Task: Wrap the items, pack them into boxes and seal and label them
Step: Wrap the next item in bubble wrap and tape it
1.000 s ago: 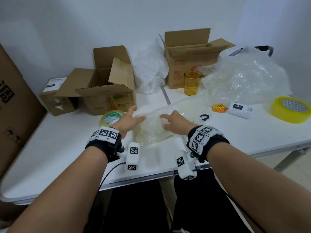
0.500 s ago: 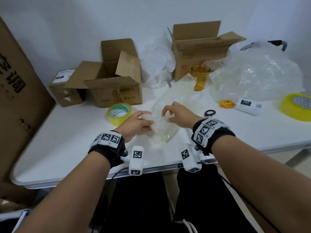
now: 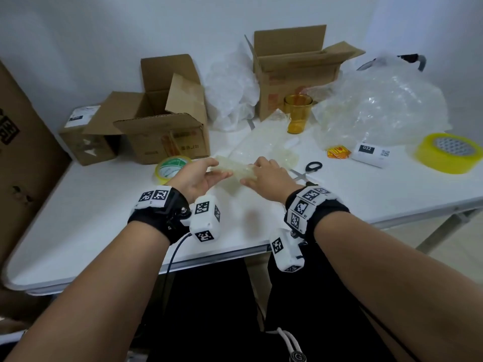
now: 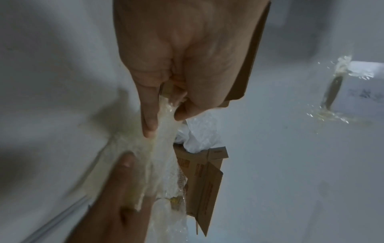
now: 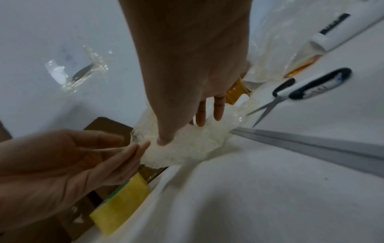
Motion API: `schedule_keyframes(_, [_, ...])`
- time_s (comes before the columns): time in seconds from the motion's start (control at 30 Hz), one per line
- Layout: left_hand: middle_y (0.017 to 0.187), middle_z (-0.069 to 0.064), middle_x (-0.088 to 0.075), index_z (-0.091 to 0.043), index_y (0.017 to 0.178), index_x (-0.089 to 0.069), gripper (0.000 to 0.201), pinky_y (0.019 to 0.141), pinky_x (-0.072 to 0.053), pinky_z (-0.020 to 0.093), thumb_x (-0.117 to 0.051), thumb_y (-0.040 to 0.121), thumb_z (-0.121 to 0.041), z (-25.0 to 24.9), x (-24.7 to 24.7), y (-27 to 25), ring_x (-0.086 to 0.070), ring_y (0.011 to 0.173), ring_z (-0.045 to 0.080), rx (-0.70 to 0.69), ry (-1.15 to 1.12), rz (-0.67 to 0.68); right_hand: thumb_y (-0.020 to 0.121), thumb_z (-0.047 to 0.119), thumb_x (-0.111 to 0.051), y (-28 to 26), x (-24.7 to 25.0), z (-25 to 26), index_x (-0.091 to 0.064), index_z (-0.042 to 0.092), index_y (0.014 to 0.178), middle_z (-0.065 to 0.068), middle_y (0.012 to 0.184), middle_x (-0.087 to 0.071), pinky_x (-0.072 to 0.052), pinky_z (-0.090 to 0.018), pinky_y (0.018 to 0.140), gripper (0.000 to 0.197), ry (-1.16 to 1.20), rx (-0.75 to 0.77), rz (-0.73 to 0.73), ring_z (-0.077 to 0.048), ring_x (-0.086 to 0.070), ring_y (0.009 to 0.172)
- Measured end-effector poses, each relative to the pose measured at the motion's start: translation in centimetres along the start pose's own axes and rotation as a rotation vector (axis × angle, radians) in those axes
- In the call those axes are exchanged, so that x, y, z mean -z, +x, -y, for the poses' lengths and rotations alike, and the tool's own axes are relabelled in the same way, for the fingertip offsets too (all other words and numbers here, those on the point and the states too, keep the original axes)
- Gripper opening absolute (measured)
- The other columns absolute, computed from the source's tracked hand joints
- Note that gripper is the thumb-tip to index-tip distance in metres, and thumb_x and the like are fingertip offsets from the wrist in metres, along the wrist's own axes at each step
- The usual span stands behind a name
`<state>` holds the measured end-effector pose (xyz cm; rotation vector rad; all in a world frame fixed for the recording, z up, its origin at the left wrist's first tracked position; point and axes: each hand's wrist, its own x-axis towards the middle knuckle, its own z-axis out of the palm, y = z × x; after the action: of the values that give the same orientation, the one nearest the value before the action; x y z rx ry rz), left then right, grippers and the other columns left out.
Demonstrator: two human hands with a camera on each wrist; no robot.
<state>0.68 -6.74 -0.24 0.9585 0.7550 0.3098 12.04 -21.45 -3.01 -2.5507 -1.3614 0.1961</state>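
The white counter carries everything. At its far right lies a big heap of clear plastic wrap; a smaller white heap sits between two open cardboard boxes, the left box with its flaps up and the right box against the wall. A small sealed carton stands just beside the left box. A large yellow tape roll lies near the right edge, and a smaller tape roll lies just beyond the left hand. An amber cup stands upright in front of the right box. A white label pad, a red-yellow sticker and scissors lie right of the hands.

Over the middle of the counter both hands hold a rolled bundle of bubble wrap. The left hand pinches its left end between thumb and fingers. The right hand lies over its right end, fingers curled round it and thumb pressed into the wrap.
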Motion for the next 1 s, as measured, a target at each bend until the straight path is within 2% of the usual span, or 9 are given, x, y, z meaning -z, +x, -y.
schedule_keyframes(0.07, [0.114, 0.019, -0.062, -0.007, 0.126, -0.053, 0.035, 0.077, -0.059, 0.026, -0.05, 0.094, 0.007, 0.0, 0.5, 0.3, -0.069, 0.092, 0.028, -0.098, 0.193, 0.019, 0.101, 0.045, -0.042, -0.2, 0.4, -0.2, -0.053, 0.01, 0.13, -0.01, 0.127, -0.046, -0.035, -0.04, 0.103, 0.047, 0.211, -0.033, -0.009, -0.03, -0.039, 0.122])
schedule_keyframes(0.13, [0.113, 0.007, -0.053, -0.02, 0.131, -0.055, 0.051, 0.085, -0.052, 0.025, -0.059, 0.089, 0.008, 0.1, 1.1, 0.9, -0.057, 0.104, 0.022, -0.284, 0.684, 0.012, 0.1, 0.043, -0.047, -0.4, 0.5, -0.5, -0.053, 0.001, 0.126, -0.013, 0.127, -0.048, -0.034, -0.034, 0.1, 0.05, 0.398, -0.105, -0.018, -0.028, -0.04, 0.122])
schedule_keyframes(0.23, [0.127, -0.005, -0.045, -0.027, 0.124, -0.062, 0.046, 0.096, -0.038, 0.024, -0.075, 0.083, -0.011, 0.5, 1.4, 1.9, -0.046, 0.116, 0.013, -0.527, 1.146, 0.079, 0.094, 0.053, -0.052, -0.4, 0.2, -1.5, -0.043, 0.0, 0.134, -0.014, 0.13, -0.05, -0.036, -0.028, 0.089, 0.067, 0.523, -0.21, -0.027, -0.026, -0.047, 0.121])
schedule_keyframes(0.33, [0.112, -0.003, -0.067, -0.02, 0.111, -0.065, 0.028, 0.096, -0.046, 0.028, -0.075, 0.085, -0.024, 0.4, 1.3, 2.4, -0.059, 0.108, 0.015, -0.601, 1.163, 0.18, 0.09, 0.055, -0.057, -0.1, 0.3, -2.9, -0.055, 0.007, 0.125, -0.008, 0.113, -0.06, -0.05, -0.034, 0.087, 0.06, 0.653, -0.263, -0.012, -0.027, -0.061, 0.107])
schedule_keyframes(0.47, [0.082, -0.011, -0.059, -0.018, 0.107, -0.065, 0.027, 0.066, -0.04, 0.006, -0.075, 0.085, -0.029, 0.5, 0.3, 1.7, -0.058, 0.078, 0.01, -0.669, 1.233, 0.197, 0.068, 0.077, -0.065, 0.3, 0.8, -4.3, -0.065, 0.021, 0.121, 0.006, 0.121, -0.063, -0.046, -0.032, 0.099, 0.077, 0.8, -0.287, -0.028, -0.015, -0.058, 0.113])
schedule_keyframes(0.57, [0.076, 0.002, -0.06, -0.033, 0.12, -0.051, 0.035, 0.064, -0.043, 0.017, -0.068, 0.09, -0.039, 1.1, -0.6, 1.6, -0.059, 0.07, 0.013, -0.603, 1.21, 0.227, 0.082, 0.06, -0.065, 1.0, 0.3, -4.9, -0.066, 0.015, 0.107, -0.001, 0.112, -0.066, -0.045, -0.028, 0.087, 0.052, 0.797, -0.293, -0.1, -0.019, -0.06, 0.108])
schedule_keyframes(0.67, [0.093, 0.015, -0.062, -0.031, 0.118, -0.049, 0.027, 0.072, -0.044, 0.026, -0.061, 0.094, -0.033, 1.4, -1.4, 2.4, -0.059, 0.077, 0.017, -0.682, 1.27, 0.188, 0.088, 0.041, -0.067, 1.3, 0.0, -4.9, -0.06, 0.015, 0.103, -0.002, 0.101, -0.064, -0.042, -0.025, 0.072, 0.032, 0.79, -0.292, -0.168, -0.016, -0.059, 0.093])
schedule_keyframes(0.8, [0.137, -0.002, -0.051, -0.027, 0.116, -0.066, 0.022, 0.102, -0.036, 0.04, -0.059, 0.096, -0.022, 1.2, -1.6, 3.5, -0.045, 0.122, 0.019, -0.926, 1.585, 0.188, 0.086, 0.032, -0.072, 2.2, -0.2, -4.2, -0.053, 0.016, 0.111, 0.003, 0.073, -0.056, -0.038, -0.022, 0.055, 0.036, 0.77, -0.276, -0.184, -0.013, -0.055, 0.069])
schedule_keyframes(1.0, [0.146, -0.007, -0.05, -0.024, 0.139, -0.054, 0.043, 0.111, -0.028, 0.022, -0.051, 0.099, -0.041, 0.7, -0.6, 4.1, -0.045, 0.134, 0.012, -0.659, 1.617, 0.351, 0.087, 0.043, -0.068, 2.9, 1.2, -5.0, -0.043, 0.026, 0.134, -0.001, 0.106, -0.061, -0.046, -0.023, 0.072, 0.056, 0.829, -0.286, -0.234, -0.016, -0.059, 0.096])
